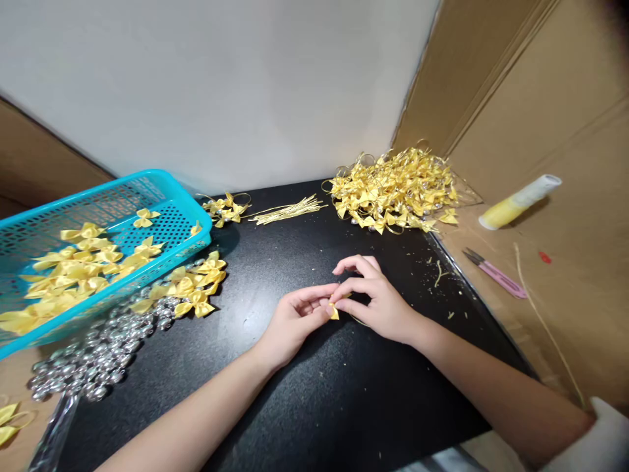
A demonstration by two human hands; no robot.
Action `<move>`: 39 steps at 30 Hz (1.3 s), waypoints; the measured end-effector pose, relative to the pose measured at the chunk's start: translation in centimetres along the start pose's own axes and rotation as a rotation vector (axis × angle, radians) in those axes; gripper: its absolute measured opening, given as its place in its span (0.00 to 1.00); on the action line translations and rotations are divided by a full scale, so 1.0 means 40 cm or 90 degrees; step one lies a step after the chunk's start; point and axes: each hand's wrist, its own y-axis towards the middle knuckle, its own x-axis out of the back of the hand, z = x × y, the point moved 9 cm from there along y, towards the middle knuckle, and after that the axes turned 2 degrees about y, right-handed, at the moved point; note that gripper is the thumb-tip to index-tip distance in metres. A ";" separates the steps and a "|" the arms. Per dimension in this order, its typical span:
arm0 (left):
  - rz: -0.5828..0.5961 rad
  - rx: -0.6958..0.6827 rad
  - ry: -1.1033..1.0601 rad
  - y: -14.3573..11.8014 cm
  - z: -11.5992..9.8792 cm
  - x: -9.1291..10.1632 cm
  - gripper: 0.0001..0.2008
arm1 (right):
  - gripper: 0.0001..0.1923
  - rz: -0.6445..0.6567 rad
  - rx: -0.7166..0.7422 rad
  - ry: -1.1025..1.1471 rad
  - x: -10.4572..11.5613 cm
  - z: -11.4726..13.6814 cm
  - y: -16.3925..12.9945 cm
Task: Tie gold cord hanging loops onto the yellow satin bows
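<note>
Yellow bow pinched between fingers of left hand and right hand, on black surface right of blue basket. Mid-assembly, seemingly; next needs steady tightening.

Yellow bows, turquoise perforated basket, black speckled table, pink scissors.

Two hands meet in the middle of a black table. The left hand and the right hand pinch one small yellow bow between their fingertips. A blue basket with yellow bows sits to the left. Shiny silver beads lie below it. A big pile of bows sits at the back. Pink scissors lie on the right.
</note>
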 end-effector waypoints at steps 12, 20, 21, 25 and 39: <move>0.005 0.014 0.058 0.002 0.005 -0.007 0.19 | 0.09 -0.123 -0.053 0.289 0.070 -0.016 0.004; 0.011 -0.091 0.243 -0.003 -0.027 -0.030 0.15 | 0.14 -0.222 -0.140 0.523 0.181 -0.025 0.022; 0.007 -0.128 0.299 -0.006 -0.041 -0.033 0.15 | 0.15 -0.226 -0.141 0.519 0.196 -0.019 0.021; -0.044 -0.262 0.552 -0.020 -0.093 -0.041 0.15 | 0.11 -0.159 -0.144 0.463 0.209 0.007 0.013; -0.392 -0.297 1.205 -0.205 -0.258 0.178 0.12 | 0.05 0.043 -0.264 0.503 -0.005 -0.031 -0.021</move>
